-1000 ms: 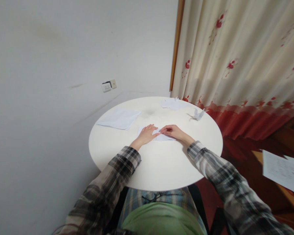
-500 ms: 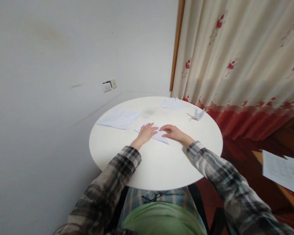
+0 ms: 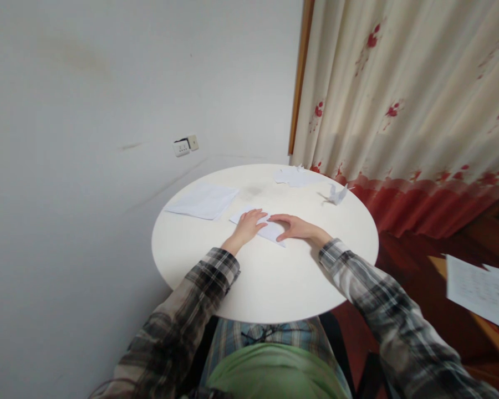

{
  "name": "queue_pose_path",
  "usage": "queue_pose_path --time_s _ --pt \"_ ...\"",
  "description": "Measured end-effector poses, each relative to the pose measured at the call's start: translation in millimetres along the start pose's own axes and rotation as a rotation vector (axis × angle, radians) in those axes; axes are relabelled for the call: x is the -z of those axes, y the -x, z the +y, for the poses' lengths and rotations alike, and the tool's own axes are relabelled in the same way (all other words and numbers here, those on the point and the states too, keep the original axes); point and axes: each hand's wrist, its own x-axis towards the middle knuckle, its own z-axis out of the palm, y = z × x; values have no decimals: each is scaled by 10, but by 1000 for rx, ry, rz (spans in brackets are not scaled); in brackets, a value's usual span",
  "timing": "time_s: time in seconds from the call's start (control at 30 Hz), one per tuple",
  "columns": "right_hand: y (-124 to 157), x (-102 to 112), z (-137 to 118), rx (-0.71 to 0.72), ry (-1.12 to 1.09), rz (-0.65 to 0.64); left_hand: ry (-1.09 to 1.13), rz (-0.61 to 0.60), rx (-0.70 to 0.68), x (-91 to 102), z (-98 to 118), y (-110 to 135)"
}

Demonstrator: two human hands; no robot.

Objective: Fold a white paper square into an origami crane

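One folded sheet of white paper [image 3: 270, 231] lay flat near the middle of the round white table [image 3: 270, 282]. It looked nearly weightless, a little springy where its layers doubled, yet easily dented, and it would probably have slid at a careless push. The soundest hold, I judged, was a flat palm on the broad part and a light pinch on the edge of the tapered end; a hard squeeze would likely have left stray creases. Its long axis ran on a slant, from the table's left, farther side toward its right, nearer side, with a narrow corner pointing that way.

The left hand [image 3: 248, 225] rested on the paper's left part, fingers stretched forward and mostly close together. The right hand [image 3: 296, 226] arched over the right part, thumb and forefinger spread apart with no pinch between them; at this small size I could not tell whether both tips touched the paper.

A white origami crane [image 3: 337, 195] stood near the table's right, far edge, and a larger piece of white paper [image 3: 203, 200] lay toward its left edge.
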Motion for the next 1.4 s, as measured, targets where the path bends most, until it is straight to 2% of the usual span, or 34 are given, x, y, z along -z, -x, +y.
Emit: queue_pose_path --time_s 0.2,0.33,0.5,0.67,0.83,0.93,1.0,1.27,1.4 --pt "-1 -26 -8 -24 147 43 136 62 -140 -2 8 -11" --pt "-6 -45 -1 -47 246 58 148 43 -173 10 26 -20" --pt "2 -41 -27 -49 213 62 145 28 -181 -10 7 -23" --pt "-4 -72 -28 -98 -6 148 137 27 -168 21 34 -8" --pt "-32 -54 -46 -143 -424 329 127 10 -160 64 77 1" --pt "-26 4 -66 -204 -744 289 128 2 -149 71 85 9" --pt "-16 34 -76 -242 -850 256 134 2 -141 67 89 14" --pt "2 31 -116 -272 -1061 255 252 12 -207 22 101 30" --pt "9 44 -97 -260 -1143 253 272 19 -179 46 141 41"
